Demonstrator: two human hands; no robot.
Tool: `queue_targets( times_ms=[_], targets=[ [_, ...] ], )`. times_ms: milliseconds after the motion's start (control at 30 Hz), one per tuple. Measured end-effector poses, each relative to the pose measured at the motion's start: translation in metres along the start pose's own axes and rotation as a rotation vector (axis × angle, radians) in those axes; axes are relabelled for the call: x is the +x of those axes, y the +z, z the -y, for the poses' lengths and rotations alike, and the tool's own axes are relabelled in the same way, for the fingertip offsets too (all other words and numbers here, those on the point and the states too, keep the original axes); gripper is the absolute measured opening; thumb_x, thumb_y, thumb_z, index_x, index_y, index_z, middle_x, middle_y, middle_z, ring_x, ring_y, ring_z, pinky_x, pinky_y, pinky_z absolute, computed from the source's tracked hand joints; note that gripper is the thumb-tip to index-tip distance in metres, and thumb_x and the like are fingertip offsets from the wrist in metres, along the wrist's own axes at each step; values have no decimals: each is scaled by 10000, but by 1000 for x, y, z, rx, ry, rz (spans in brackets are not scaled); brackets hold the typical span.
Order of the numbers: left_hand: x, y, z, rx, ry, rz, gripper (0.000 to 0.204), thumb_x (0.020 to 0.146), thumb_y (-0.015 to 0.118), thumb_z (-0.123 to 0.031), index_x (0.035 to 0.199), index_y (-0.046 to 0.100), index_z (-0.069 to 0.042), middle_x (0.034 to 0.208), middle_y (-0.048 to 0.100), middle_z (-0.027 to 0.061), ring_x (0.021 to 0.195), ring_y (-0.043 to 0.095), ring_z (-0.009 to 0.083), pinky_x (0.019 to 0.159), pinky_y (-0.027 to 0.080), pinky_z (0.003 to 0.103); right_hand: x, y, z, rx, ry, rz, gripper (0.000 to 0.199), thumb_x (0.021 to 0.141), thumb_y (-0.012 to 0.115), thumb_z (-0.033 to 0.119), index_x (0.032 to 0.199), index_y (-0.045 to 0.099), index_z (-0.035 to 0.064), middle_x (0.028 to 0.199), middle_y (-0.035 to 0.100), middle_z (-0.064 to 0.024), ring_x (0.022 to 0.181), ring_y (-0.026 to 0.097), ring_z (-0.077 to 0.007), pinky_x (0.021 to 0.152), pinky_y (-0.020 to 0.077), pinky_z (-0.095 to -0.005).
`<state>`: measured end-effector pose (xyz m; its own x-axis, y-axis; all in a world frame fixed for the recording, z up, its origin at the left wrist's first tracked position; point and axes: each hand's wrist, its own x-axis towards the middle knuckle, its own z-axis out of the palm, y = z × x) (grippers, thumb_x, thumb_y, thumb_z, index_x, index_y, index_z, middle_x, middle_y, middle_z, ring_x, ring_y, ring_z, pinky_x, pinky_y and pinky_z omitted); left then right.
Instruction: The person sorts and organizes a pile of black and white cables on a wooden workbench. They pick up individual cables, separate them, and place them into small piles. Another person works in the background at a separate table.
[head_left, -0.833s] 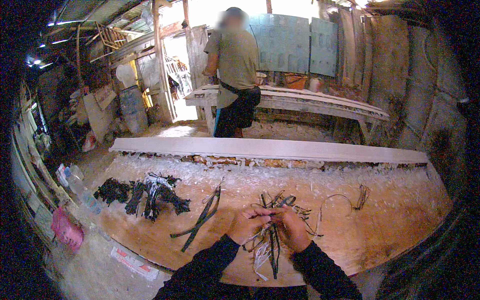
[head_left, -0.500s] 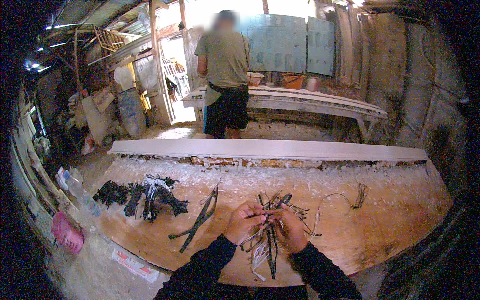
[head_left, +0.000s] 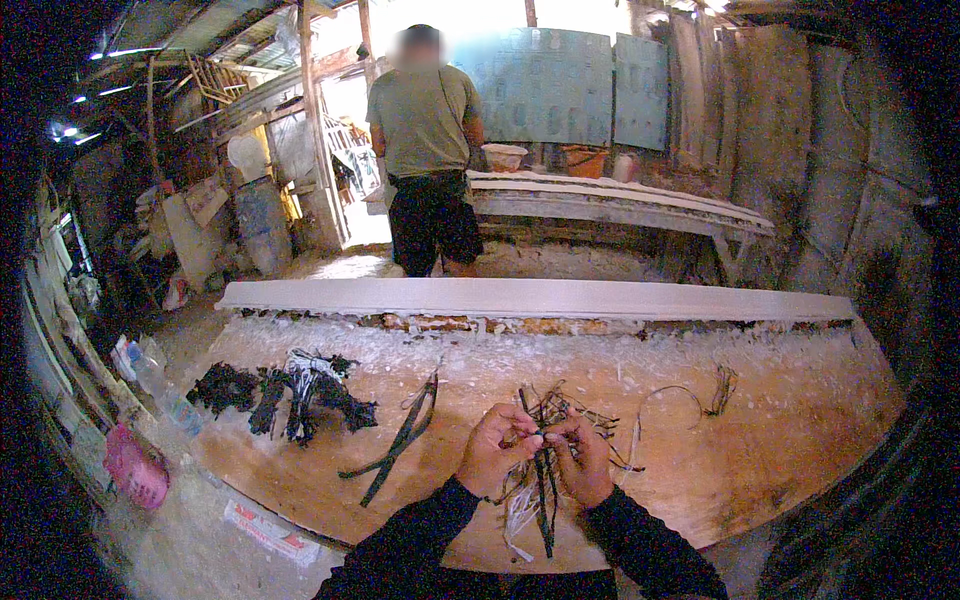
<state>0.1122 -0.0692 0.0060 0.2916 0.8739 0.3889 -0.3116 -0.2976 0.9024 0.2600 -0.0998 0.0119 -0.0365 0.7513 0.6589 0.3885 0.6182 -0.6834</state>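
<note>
Both bare hands meet over the work, fingertips nearly together. The left hand [head_left: 492,445] pinches narrow, flat, matte black strips [head_left: 549,538] between thumb and fingers, and the right hand [head_left: 585,462], its fingers bent, grips them just beside that pinch. The exact crossing of the strips under the fingertips is hidden.

The strips are thin and ribbon-like, of a material I cannot tell. Below the grip, two lengths hang close together, almost straight, and run toward the person, ending near one another. Above the grip, a short dark end sticks up and leans a little left.

Around and under the hands lies a loose tangle: thin whitish cords [head_left: 519,512] spread just below the left hand, and fine dark cords [head_left: 602,424] fan out beyond the right hand's fingers.

Left of the grip, apart from it, a pair of long black strips crossed like scissors [head_left: 408,436] lies flat. Farther left are heaped bundles of black and white strips [head_left: 311,395]. Well to the right of the grip sits a small, wiry dark bundle [head_left: 721,392]. Everything rests on a worn brown plywood tabletop [head_left: 740,470].
</note>
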Motion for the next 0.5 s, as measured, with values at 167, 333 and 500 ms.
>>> queue_targets(
  times_ms=[167,333,500],
  targets=[
    [-2,-3,3,302,166,16,258,725,637,-5,926,488,-72,838,513,8,760,520,89,627,453,214,-1,1,0,320,213,35,46,828,538,62,850,503,42,762,547,-59,720,535,-150,725,430,-291],
    [-5,-3,1,250,129,-3,227,710,641,-5,891,514,-56,837,528,10,744,519,91,647,446,214,-1,4,-2,366,240,56,32,836,528,58,841,505,37,753,544,-52,687,530,-139,695,430,-260],
    [-1,-2,-2,154,80,-79,190,727,630,-27,886,527,-42,800,555,10,695,518,83,597,441,201,-1,6,3,297,182,64,58,813,563,67,809,507,52,716,545,-5,681,523,-105,884,374,-343]
  ],
)
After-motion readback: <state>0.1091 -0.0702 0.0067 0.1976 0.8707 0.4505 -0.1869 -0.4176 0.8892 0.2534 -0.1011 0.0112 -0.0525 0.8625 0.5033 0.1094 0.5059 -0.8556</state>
